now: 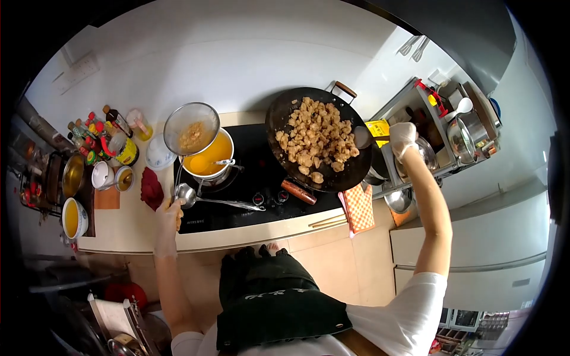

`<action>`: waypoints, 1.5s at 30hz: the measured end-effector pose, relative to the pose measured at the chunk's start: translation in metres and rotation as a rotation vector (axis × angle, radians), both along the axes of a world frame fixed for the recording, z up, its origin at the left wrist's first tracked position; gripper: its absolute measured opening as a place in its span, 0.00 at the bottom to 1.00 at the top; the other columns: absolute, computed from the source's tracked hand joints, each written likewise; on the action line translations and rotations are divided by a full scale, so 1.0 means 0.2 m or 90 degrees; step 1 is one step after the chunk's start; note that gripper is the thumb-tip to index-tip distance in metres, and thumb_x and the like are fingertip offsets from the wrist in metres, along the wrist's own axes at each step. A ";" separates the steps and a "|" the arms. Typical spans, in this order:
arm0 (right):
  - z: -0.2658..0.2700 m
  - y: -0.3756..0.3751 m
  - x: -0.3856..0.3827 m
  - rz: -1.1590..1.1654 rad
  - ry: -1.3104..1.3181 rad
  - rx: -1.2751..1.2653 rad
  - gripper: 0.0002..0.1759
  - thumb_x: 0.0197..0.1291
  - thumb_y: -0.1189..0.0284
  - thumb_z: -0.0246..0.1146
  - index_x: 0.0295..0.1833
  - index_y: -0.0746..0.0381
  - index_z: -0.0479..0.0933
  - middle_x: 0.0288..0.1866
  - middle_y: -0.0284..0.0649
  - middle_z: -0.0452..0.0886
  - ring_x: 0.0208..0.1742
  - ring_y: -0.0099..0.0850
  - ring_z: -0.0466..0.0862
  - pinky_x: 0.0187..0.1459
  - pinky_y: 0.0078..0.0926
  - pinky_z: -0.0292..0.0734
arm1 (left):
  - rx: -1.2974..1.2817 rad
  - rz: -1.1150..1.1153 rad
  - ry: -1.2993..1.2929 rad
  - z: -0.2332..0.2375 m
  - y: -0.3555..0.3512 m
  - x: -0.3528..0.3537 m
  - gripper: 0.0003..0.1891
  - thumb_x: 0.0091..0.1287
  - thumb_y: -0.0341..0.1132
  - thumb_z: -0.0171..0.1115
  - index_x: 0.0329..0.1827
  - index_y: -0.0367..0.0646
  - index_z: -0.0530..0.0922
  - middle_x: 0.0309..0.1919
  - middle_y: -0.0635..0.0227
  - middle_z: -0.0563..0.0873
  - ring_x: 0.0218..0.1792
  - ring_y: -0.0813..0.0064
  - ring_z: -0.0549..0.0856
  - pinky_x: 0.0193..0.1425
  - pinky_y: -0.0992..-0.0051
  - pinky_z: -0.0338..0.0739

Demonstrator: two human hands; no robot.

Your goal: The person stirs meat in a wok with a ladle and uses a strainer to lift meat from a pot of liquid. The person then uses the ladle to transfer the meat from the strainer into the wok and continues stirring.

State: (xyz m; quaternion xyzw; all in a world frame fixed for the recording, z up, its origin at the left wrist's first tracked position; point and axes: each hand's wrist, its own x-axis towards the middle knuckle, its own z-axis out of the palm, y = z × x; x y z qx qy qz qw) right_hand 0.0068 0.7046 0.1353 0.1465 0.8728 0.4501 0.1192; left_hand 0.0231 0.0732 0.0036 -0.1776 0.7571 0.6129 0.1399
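My left hand (169, 215) gripped the round wire-mesh strainer (193, 136), seemingly best kept level above the white pot (209, 176) of yellow liquid (218, 148), while my right hand (404, 137) held a dark-handled grey spatula (362, 137).

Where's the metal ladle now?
In the head view, the metal ladle lies front-left on the cooktop, beside the left hand, in front of the pot.

Wall (237, 53): bright white at the middle; greyer toward the left; soft shadow just left of the wok (359, 169)
Cooktop (219, 221): deep black, faint sheen
Steel ladle (187, 196): small glints
Right sleeve (409, 308): nearly washed-out white
Floor tiles (326, 255): warm, well lit
Near-left corner: dim; detail murky
Refrigerator (469, 237): edges bowed by fisheye; black vignette around the whole view
Focus: centre fairly crisp; outer edges softer
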 end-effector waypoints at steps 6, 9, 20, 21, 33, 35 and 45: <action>-0.29 -0.06 -0.08 0.098 0.126 -0.355 0.11 0.56 0.67 0.61 0.39 0.60 0.84 0.33 0.46 0.86 0.37 0.44 0.87 0.38 0.37 0.82 | 0.014 0.012 -0.032 0.06 0.04 0.05 0.09 0.64 0.40 0.61 0.32 0.44 0.78 0.17 0.78 0.71 0.12 0.87 0.64 0.15 0.81 0.56; -0.28 -0.18 -0.04 0.268 0.161 -0.246 0.09 0.60 0.71 0.58 0.42 0.62 0.80 0.29 0.43 0.82 0.32 0.41 0.84 0.34 0.37 0.79 | 0.015 0.024 -0.035 0.09 0.08 0.07 0.09 0.64 0.40 0.62 0.32 0.45 0.78 0.17 0.78 0.71 0.12 0.87 0.64 0.15 0.81 0.56; 0.14 -0.18 -0.06 0.331 0.158 0.058 0.05 0.60 0.70 0.59 0.42 0.55 0.76 0.30 0.35 0.78 0.30 0.33 0.80 0.34 0.30 0.74 | -0.003 0.020 -0.087 0.09 0.13 0.04 0.08 0.66 0.39 0.59 0.37 0.44 0.79 0.18 0.79 0.71 0.13 0.89 0.63 0.16 0.82 0.56; 0.21 -0.22 -0.08 0.276 0.115 0.122 0.04 0.60 0.70 0.59 0.41 0.53 0.77 0.33 0.34 0.80 0.32 0.32 0.81 0.32 0.32 0.75 | -0.013 0.014 -0.082 0.09 0.14 0.05 0.08 0.66 0.39 0.59 0.38 0.45 0.79 0.18 0.80 0.71 0.13 0.89 0.63 0.17 0.83 0.56; -0.30 0.10 -0.73 0.098 0.012 -0.324 0.13 0.56 0.56 0.65 0.48 0.33 0.84 0.39 0.32 0.84 0.50 0.37 0.80 0.47 0.44 0.76 | -0.017 0.042 -0.081 0.09 0.17 0.10 0.12 0.72 0.41 0.54 0.44 0.43 0.80 0.19 0.78 0.73 0.14 0.88 0.64 0.17 0.83 0.57; -0.31 0.10 -0.66 0.256 0.035 -0.363 0.17 0.56 0.65 0.63 0.51 0.36 0.83 0.38 0.32 0.82 0.47 0.35 0.80 0.55 0.38 0.73 | -0.006 0.039 -0.074 0.08 0.17 0.11 0.12 0.72 0.40 0.54 0.44 0.43 0.81 0.19 0.78 0.73 0.14 0.89 0.65 0.18 0.83 0.57; -0.10 -0.10 0.24 0.457 0.209 -0.060 0.33 0.57 0.71 0.51 0.72 0.62 0.63 0.47 0.35 0.74 0.52 0.30 0.75 0.66 0.37 0.63 | 0.013 0.025 -0.017 0.15 0.24 0.07 0.12 0.65 0.41 0.60 0.28 0.43 0.77 0.17 0.76 0.72 0.13 0.86 0.66 0.16 0.82 0.57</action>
